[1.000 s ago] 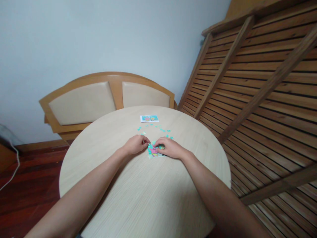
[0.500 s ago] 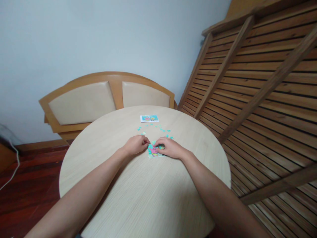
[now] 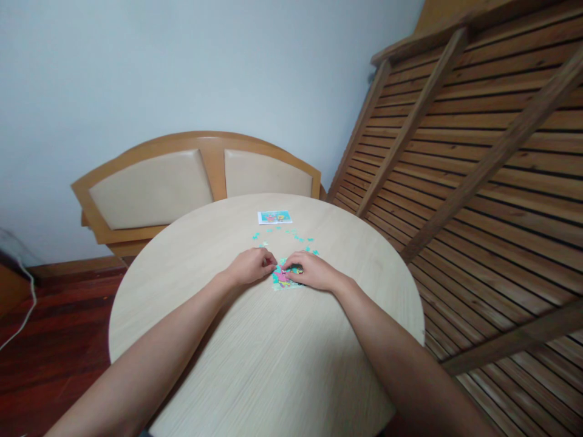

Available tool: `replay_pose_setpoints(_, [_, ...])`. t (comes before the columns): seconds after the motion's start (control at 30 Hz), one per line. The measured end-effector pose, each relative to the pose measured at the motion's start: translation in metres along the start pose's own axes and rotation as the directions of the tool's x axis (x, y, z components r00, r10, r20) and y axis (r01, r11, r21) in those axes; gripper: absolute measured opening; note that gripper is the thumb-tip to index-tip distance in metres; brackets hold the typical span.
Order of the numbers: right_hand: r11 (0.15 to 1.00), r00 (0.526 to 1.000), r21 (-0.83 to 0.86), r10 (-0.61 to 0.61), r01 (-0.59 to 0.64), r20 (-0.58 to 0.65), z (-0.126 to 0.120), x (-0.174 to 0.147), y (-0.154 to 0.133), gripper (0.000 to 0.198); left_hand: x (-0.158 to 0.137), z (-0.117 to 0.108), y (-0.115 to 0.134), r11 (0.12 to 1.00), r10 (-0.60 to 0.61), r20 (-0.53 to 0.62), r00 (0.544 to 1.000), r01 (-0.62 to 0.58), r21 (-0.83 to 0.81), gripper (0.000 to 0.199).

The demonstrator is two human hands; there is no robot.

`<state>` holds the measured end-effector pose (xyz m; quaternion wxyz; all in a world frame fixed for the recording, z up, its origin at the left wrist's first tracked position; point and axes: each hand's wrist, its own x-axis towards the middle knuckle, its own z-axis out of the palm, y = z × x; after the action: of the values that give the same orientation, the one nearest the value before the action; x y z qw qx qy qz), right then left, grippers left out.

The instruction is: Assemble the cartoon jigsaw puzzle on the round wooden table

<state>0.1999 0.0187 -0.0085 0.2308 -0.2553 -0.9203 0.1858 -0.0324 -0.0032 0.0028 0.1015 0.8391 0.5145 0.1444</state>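
A partly assembled jigsaw puzzle (image 3: pixel 281 281) with pink, yellow and teal printing lies flat on the round table (image 3: pixel 255 352). At its upper left edge is my left hand (image 3: pixel 253 266), thumb and fingers pinched together; whatever is between the fingertips is too small to make out. My right hand (image 3: pixel 314 272) covers the puzzle's right part, thumb and forefinger a little apart and touching its surface. Beyond the hands, several loose teal puzzle pieces (image 3: pixel 300 239) are scattered in an arc.
A picture card (image 3: pixel 275 217) with pink and yellow figures lies behind the loose pieces. Past the table's far edge stands a padded headboard (image 3: pixel 155 191) against the wall. A slatted wooden panel (image 3: pixel 455 152) leans at the right. A white cable (image 3: pixel 33 297) hangs at the left.
My left fingertips have shifted very slightly right, onto the puzzle's upper left edge. My right hand stays where it was.
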Motion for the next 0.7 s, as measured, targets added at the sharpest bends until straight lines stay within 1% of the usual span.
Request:
replay_pose_setpoints(0.17, [1.000, 1.000, -0.001, -0.001, 0.001, 0.002, -0.001, 0.000, -0.001, 0.016, 0.001, -0.001, -0.003, 1.000, 0.022, 0.014, 1.000, -0.022, -0.021, 0.023])
replay_pose_setpoints(0.23, [1.000, 1.000, 0.001, -0.003, 0.003, 0.004, -0.001, 0.000, -0.001, 0.016, 0.002, -0.005, -0.008, 1.000, 0.004, -0.011, 1.000, -0.005, -0.024, 0.024])
replay_pose_setpoints(0.33, [1.000, 1.000, 0.003, -0.010, 0.010, 0.006, -0.001, -0.001, 0.000, 0.017, 0.001, -0.013, -0.026, 0.997, -0.078, -0.118, 0.990, 0.080, 0.010, 0.026])
replay_pose_setpoints(0.4, [1.000, 1.000, 0.006, -0.016, 0.016, 0.004, 0.000, -0.001, 0.000, 0.017, 0.000, -0.019, -0.042, 0.984, -0.166, -0.166, 0.972, 0.176, 0.043, 0.028])
replay_pose_setpoints(0.5, [1.000, 1.000, 0.015, -0.024, 0.024, -0.001, 0.000, -0.002, 0.001, 0.016, -0.003, -0.023, -0.062, 0.953, -0.272, -0.185, 0.944, 0.291, 0.085, 0.031])
replay_pose_setpoints(0.57, [1.000, 1.000, 0.018, -0.022, 0.022, -0.004, 0.000, -0.002, 0.001, 0.016, -0.005, -0.024, -0.071, 0.936, -0.324, -0.175, 0.930, 0.342, 0.081, 0.032])
replay_pose_setpoints(0.63, [1.000, 1.000, 0.019, -0.018, 0.018, -0.005, 0.000, -0.003, 0.001, 0.016, -0.006, -0.023, -0.075, 0.935, -0.334, -0.159, 0.929, 0.348, 0.068, 0.031])
replay_pose_setpoints(0.7, [1.000, 1.000, 0.018, -0.015, 0.015, -0.004, 0.000, -0.003, 0.002, 0.016, -0.006, -0.022, -0.075, 0.943, -0.317, -0.142, 0.938, 0.327, 0.056, 0.033])
